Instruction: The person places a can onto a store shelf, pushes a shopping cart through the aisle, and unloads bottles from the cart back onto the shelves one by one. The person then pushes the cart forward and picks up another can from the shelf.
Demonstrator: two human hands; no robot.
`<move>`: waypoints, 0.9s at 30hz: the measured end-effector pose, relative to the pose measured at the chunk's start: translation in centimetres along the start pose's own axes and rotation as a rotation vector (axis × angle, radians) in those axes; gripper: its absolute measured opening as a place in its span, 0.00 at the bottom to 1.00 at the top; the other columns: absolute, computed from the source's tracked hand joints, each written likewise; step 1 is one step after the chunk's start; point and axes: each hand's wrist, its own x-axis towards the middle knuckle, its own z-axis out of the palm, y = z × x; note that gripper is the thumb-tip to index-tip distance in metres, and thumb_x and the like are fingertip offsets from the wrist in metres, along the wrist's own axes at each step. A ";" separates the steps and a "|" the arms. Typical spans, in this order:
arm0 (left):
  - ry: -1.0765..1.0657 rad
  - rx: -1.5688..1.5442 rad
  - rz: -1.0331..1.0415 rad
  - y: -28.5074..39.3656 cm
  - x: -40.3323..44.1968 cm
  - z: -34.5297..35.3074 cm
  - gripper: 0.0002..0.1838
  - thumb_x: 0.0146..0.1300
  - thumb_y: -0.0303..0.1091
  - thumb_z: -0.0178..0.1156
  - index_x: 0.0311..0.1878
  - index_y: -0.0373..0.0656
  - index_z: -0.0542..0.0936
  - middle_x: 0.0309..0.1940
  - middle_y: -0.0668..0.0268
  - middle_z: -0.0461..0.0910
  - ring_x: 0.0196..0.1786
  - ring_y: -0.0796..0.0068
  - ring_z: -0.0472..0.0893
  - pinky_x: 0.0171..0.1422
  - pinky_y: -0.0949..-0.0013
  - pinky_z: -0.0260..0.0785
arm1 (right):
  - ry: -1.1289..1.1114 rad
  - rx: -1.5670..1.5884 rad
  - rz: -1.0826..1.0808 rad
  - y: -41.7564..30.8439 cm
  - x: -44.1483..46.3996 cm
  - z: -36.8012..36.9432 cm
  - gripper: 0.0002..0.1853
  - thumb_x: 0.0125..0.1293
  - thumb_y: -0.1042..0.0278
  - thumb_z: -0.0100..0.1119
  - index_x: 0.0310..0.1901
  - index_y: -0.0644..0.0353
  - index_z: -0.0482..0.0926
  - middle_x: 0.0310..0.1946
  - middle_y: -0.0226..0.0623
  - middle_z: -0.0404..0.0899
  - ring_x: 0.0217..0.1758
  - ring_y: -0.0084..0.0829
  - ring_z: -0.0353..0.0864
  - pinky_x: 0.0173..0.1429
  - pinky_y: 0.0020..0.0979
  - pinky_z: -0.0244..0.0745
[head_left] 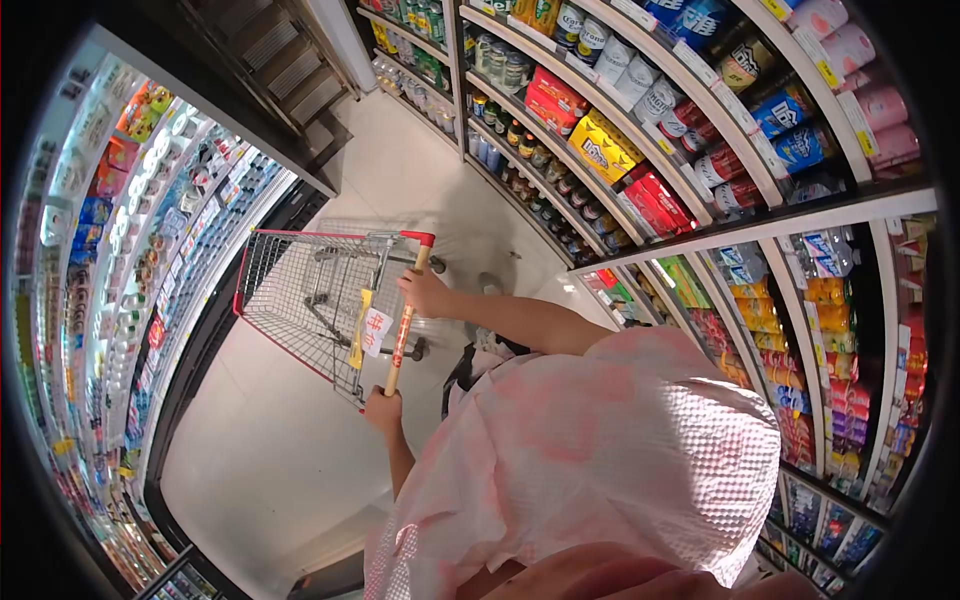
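Observation:
A wire shopping cart [300,285] with red-trimmed edges stands in front of me on the floor. Its pale handle bar [402,340], printed with red characters, ends in a red corner cap [418,238]. My right hand [424,292] wraps around the handle near that cap. Toward the handle's other end, my left hand [383,409] is closed on it too. Between the hands hangs a white tag [376,328] with red characters, beside a yellow strip [359,328]. The bars of the cart basket show the floor through them.
A lit chiller shelf [140,250] of packaged goods runs along the left. Drink shelves [600,150] with cans, bottles and boxed packs line the right. A brown stepped structure [285,65] stands at the top. Pale tiled floor [240,420] surrounds the cart.

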 end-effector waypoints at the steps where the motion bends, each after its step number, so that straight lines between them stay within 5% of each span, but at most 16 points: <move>1: 0.022 0.002 0.010 -0.6 -0.4 0.4 0.14 0.54 0.45 0.68 0.38 0.45 0.87 0.34 0.54 0.88 0.40 0.48 0.88 0.45 0.48 0.78 | -0.014 0.012 0.001 -0.2 -0.7 -0.3 0.10 0.60 0.62 0.59 0.39 0.56 0.85 0.45 0.30 0.73 0.57 0.38 0.69 0.61 0.63 0.63; 6: 0.081 -0.010 0.062 -2.8 -1.8 1.5 0.13 0.53 0.44 0.68 0.35 0.45 0.86 0.32 0.55 0.88 0.38 0.49 0.87 0.43 0.50 0.78 | 0.028 -0.005 -0.024 -1.8 -3.5 -1.1 0.09 0.56 0.64 0.63 0.31 0.61 0.84 0.47 0.38 0.74 0.62 0.43 0.70 0.51 0.52 0.76; 12: 0.075 0.038 0.063 -4.0 -2.7 1.2 0.12 0.52 0.43 0.69 0.34 0.45 0.86 0.32 0.55 0.88 0.37 0.49 0.87 0.43 0.50 0.78 | -0.253 0.143 0.059 -2.2 -3.6 1.5 0.11 0.55 0.62 0.68 0.36 0.58 0.88 0.50 0.37 0.78 0.67 0.43 0.70 0.45 0.46 0.86; 18: 0.126 0.026 0.157 -4.2 -2.8 1.8 0.10 0.52 0.41 0.69 0.33 0.46 0.85 0.29 0.55 0.87 0.35 0.49 0.87 0.41 0.50 0.78 | -0.369 0.221 0.081 -1.4 -5.1 -0.8 0.13 0.57 0.60 0.68 0.37 0.61 0.87 0.53 0.40 0.78 0.67 0.49 0.71 0.51 0.47 0.87; 21: 0.132 0.042 0.201 -3.9 -2.6 2.3 0.10 0.52 0.41 0.69 0.32 0.46 0.85 0.29 0.56 0.87 0.34 0.49 0.87 0.40 0.50 0.78 | -0.347 0.223 0.067 -0.2 -6.6 -0.6 0.14 0.58 0.59 0.68 0.39 0.60 0.87 0.50 0.42 0.82 0.59 0.43 0.80 0.50 0.45 0.86; 23: 0.102 0.087 0.221 -3.9 -2.6 1.8 0.10 0.52 0.41 0.69 0.31 0.46 0.85 0.28 0.56 0.87 0.34 0.49 0.87 0.39 0.50 0.78 | -0.425 0.740 0.019 4.4 -7.1 2.8 0.14 0.60 0.59 0.67 0.40 0.60 0.88 0.43 0.40 0.82 0.53 0.36 0.83 0.47 0.43 0.85; 26: 0.046 0.148 0.237 -4.0 -2.1 1.7 0.10 0.52 0.42 0.69 0.31 0.46 0.85 0.29 0.55 0.87 0.35 0.49 0.87 0.39 0.50 0.78 | 0.085 1.288 0.750 7.7 -12.4 -12.3 0.11 0.70 0.63 0.64 0.49 0.59 0.85 0.36 0.35 0.82 0.40 0.26 0.84 0.45 0.33 0.80; 27: 0.035 0.144 0.249 -3.8 -2.2 1.5 0.10 0.52 0.42 0.69 0.31 0.46 0.85 0.29 0.55 0.87 0.35 0.49 0.87 0.40 0.50 0.78 | 0.652 0.956 0.625 10.8 -13.5 -12.4 0.12 0.70 0.63 0.65 0.50 0.58 0.84 0.33 0.42 0.86 0.35 0.33 0.86 0.42 0.36 0.81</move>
